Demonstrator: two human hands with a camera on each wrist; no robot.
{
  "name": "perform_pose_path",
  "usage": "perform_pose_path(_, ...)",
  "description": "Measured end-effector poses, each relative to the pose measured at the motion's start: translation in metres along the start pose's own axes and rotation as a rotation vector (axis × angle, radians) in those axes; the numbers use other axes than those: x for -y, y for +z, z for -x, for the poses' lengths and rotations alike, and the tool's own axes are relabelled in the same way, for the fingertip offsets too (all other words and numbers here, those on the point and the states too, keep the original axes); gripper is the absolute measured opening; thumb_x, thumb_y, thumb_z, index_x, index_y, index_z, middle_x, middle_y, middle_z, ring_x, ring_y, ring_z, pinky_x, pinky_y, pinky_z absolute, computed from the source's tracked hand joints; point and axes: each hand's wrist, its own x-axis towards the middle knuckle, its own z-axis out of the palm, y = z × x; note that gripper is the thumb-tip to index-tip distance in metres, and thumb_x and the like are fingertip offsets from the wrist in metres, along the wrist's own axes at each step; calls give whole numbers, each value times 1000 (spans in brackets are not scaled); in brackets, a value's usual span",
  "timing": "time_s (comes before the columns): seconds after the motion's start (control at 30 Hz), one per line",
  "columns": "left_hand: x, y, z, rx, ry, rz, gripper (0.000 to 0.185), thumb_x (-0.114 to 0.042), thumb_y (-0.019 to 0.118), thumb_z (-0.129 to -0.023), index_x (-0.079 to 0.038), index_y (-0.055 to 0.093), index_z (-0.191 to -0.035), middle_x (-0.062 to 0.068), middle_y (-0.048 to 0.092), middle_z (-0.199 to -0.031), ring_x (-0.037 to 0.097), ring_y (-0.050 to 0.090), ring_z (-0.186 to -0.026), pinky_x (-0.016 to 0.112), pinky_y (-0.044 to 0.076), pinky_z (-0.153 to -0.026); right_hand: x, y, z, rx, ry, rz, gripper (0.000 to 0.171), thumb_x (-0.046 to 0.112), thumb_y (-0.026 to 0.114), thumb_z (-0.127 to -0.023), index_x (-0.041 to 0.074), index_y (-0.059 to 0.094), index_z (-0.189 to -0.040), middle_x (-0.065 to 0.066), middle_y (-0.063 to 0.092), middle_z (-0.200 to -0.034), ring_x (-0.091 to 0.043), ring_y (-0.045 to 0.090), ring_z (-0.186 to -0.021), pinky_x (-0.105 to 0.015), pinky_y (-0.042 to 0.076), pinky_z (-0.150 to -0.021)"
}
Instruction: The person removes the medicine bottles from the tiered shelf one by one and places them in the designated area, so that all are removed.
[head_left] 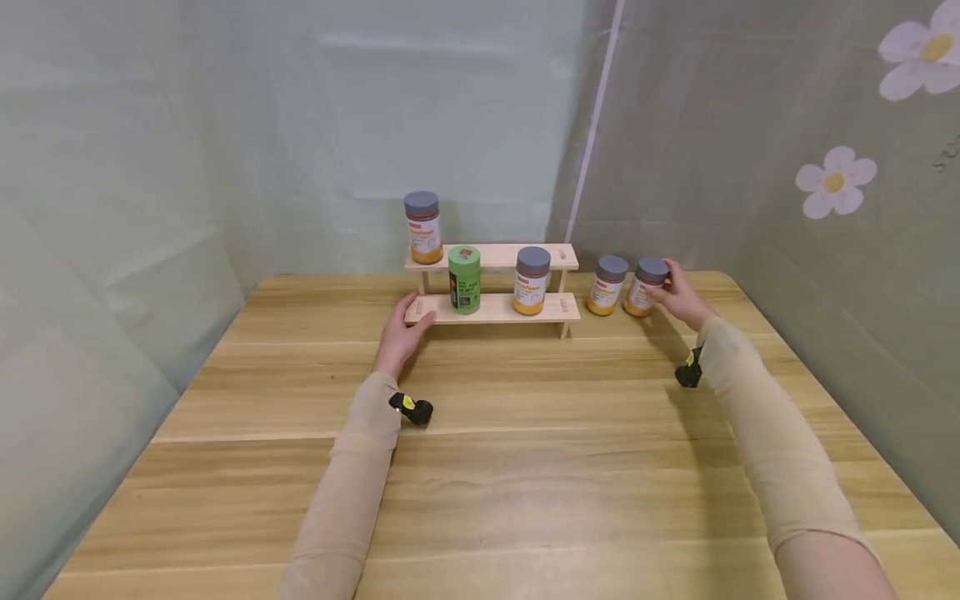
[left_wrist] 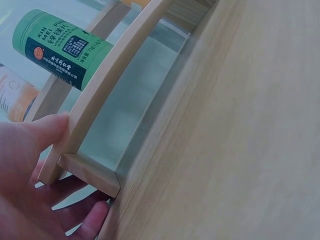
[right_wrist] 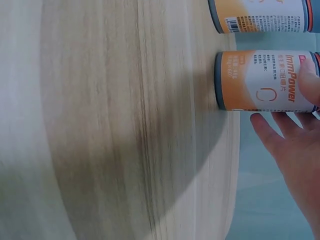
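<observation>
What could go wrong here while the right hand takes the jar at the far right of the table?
The right hand touches the rightmost jar, which stands close beside another jar; a sideways pull might knock that neighbour over. The left hand holds the wooden rack at its lower shelf end; a nudge could topple the green canister or the jar on the top shelf.
</observation>
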Motion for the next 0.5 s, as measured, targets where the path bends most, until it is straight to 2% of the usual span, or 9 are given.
perform_pose_path(0.1, 0, 0, 1, 0, 8, -3, 66, -36, 55, -98, -19, 25, -154, 10, 23, -162, 31, 21, -150, 46, 18, -124, 1, 0, -1, 0, 8, 42, 66, 1, 44, -100, -5, -1, -149, -39, 16, -149, -56, 23, -139, -31, 43, -107)
perform_pose_path(0.2, 0, 0, 1, 4, 11, 8, 67, -36, 56, -98, -18, 25, -154, 11, 23, -162, 31, 22, -150, 46, 18, -124, 1, -1, -1, 11, 22, 59, 67, 2, 43, -101, -5, -3, -149, -39, 14, -149, -56, 22, -139, -58, 30, -115)
perform_pose_path(0.27, 1, 0, 1, 4, 4, 19, 67, -36, 56, -97, -18, 26, -154, 10, 23, -162, 31, 21, -150, 46, 18, -124, 2, -1, 0, 15, 34, 56, 68, 3, 43, -101, -4, -4, -149, -40, 13, -150, -56, 22, -139, -61, 26, -115)
perform_pose_path(0.4, 1, 0, 0, -1, -7, 28, 67, -37, 57, -97, -19, 26, -154, 9, 23, -162, 30, 21, -150, 47, 17, -124, 4, 2, 2, -4, 64, 42, 69, 6, 45, -101, -2, -2, -149, -37, 14, -152, -54, 24, -140, -56, 30, -115)
perform_pose_path(0.5, 1, 0, -1, 0, -5, 27, 67, -36, 57, -97, -20, 25, -154, 9, 23, -162, 31, 20, -150, 47, 17, -124, 5, 3, 3, -34, 83, 31, 70, 9, 48, -100, -2, -1, -150, -36, 14, -153, -52, 22, -141, -56, 28, -116)
